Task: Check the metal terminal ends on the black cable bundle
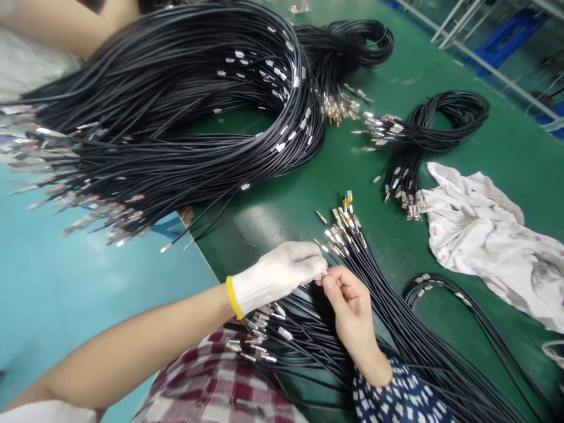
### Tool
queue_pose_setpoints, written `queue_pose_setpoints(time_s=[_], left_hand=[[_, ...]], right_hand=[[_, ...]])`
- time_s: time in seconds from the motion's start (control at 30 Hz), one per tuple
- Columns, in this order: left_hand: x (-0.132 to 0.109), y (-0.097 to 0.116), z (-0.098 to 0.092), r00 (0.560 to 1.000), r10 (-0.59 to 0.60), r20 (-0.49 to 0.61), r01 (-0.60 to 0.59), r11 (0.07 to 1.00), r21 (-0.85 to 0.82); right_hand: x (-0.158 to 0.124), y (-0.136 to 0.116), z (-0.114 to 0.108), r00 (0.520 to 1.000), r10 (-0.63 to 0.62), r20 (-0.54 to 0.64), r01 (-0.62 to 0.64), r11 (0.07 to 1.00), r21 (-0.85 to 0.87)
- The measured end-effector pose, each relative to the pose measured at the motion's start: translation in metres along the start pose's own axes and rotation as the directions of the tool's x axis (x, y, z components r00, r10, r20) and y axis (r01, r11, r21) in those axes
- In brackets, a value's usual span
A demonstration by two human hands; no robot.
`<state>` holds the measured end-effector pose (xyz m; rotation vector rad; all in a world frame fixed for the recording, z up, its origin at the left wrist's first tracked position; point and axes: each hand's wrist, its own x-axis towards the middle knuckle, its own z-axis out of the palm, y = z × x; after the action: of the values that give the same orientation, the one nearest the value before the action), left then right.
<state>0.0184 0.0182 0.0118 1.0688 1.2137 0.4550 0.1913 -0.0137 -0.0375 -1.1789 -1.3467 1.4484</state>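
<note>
My left hand (pixel 288 270), in a white knit glove with a yellow cuff, meets my bare right hand (pixel 350 296) above the table. The fingertips of both pinch a small pale tip of a cable (pixel 325 273); most of it is hidden by the fingers. Right beside them lies a bundle of black cables (pixel 388 299), its ends bearing metal tips and white and yellow tags. Beneath my hands, more black cables (pixel 308 335) with silvery connectors (pixel 259 323) reach over the table edge near my checked clothing.
A large looped heap of black cables (pixel 211 153) overhangs the green table (pixel 247 229) at left. Smaller coils (pixel 458 111) lie farther back. To the right are a crumpled white cloth (pixel 484 229) and a few curved cables (pixel 476 311). Another person's arm (pixel 61 26) shows at upper left.
</note>
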Motion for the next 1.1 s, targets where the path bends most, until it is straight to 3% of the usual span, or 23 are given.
queue_pose_setpoints(time_s=[0.63,0.73,0.83,0.9,0.93,1.0,1.03,1.1], left_hand=[[0.002,0.002,-0.001,1.000,0.026,0.011,-0.026,0.999,-0.036],[0.004,-0.008,-0.003,0.998,0.067,0.016,-0.065,0.994,-0.087],[0.003,-0.020,-0.006,0.972,0.199,-0.126,-0.190,0.978,0.083],[0.000,-0.030,-0.006,0.911,0.362,-0.198,-0.278,0.893,0.353],[-0.001,-0.035,-0.005,0.880,0.440,-0.180,-0.305,0.813,0.496],[-0.006,-0.045,-0.002,0.850,0.525,-0.038,-0.332,0.590,0.736],[-0.009,-0.049,0.000,0.849,0.525,0.054,-0.340,0.467,0.816],[-0.013,-0.054,0.002,0.854,0.480,0.201,-0.366,0.280,0.887]], right_hand=[[0.002,0.003,0.001,1.000,-0.022,0.000,0.022,0.999,-0.023],[0.002,-0.004,0.003,0.996,-0.074,0.042,0.078,0.992,-0.097],[-0.003,-0.016,0.002,0.958,-0.159,0.240,0.239,0.904,-0.355],[-0.006,-0.022,-0.005,0.900,-0.184,0.395,0.386,0.757,-0.527],[-0.006,-0.023,-0.010,0.887,-0.202,0.416,0.432,0.680,-0.592],[-0.002,-0.021,-0.025,0.915,-0.267,0.303,0.403,0.547,-0.734],[0.000,-0.018,-0.032,0.930,-0.293,0.223,0.341,0.458,-0.821],[0.007,-0.011,-0.043,0.942,-0.284,0.181,0.255,0.254,-0.933]])
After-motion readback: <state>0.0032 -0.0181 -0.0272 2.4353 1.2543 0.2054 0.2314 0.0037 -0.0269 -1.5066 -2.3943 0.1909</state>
